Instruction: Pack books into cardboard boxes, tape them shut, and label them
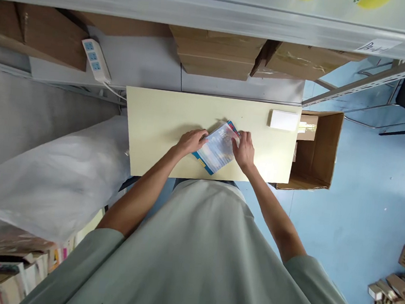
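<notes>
A blue book [219, 149] lies at a slant over the pale table [157, 132], near its front edge. Something whitish and translucent, like a plastic wrap, seems to cover most of its face; blue strips show at the corners, with a bit of red at the top. My left hand [190, 142] grips the book's left edge, its thumb over the face. On the opposite side my right hand [244, 151] holds the upper right edge, fingers curled and thumb on the face. The fingertips under the book are hidden.
A white box [284, 120] sits at the table's right end, beside an open carton [329, 152]. Behind the table are a power strip [96, 60] and cardboard boxes [217, 51] below a metal shelf [218, 12]. A large plastic bag [64, 175] bulges at left, above stacked books [1, 275].
</notes>
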Available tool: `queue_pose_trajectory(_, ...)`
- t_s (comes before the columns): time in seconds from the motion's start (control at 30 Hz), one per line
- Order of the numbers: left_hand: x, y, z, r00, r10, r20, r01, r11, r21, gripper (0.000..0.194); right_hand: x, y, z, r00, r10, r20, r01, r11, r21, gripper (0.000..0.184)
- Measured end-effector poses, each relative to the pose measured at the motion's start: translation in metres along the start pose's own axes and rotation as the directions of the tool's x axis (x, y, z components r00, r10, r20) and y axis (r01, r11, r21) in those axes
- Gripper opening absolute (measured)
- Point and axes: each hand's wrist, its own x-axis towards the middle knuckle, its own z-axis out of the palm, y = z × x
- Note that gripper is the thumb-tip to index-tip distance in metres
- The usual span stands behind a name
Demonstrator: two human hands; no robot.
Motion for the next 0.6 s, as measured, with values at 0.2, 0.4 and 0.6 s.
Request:
queue_pose_trajectory(0.2,-0.025,-0.014,0.022,0.989,-0.132,-0.061,0.11,0.956,-0.272,0.017,-0.072,0.016,0.017,0.908,0.303,0.288,-0.364,0.913,0.184,0.022)
queue_pose_trajectory(0.4,-0.051,-0.028,0.03,0.957,-0.261,-0.123,0.172,0.858,-0.484,0.045,-0.063,-0.017,0.039,0.892,0.322,0.316,-0.395,0.895,0.205,0.023)
queue_pose_trajectory(0.6,-0.08,-0.071,0.009,0.873,-0.42,-0.249,0.254,0.826,-0.503,0.045,-0.024,-0.078,0.066,0.932,0.194,0.307,-0.247,0.958,0.145,0.046)
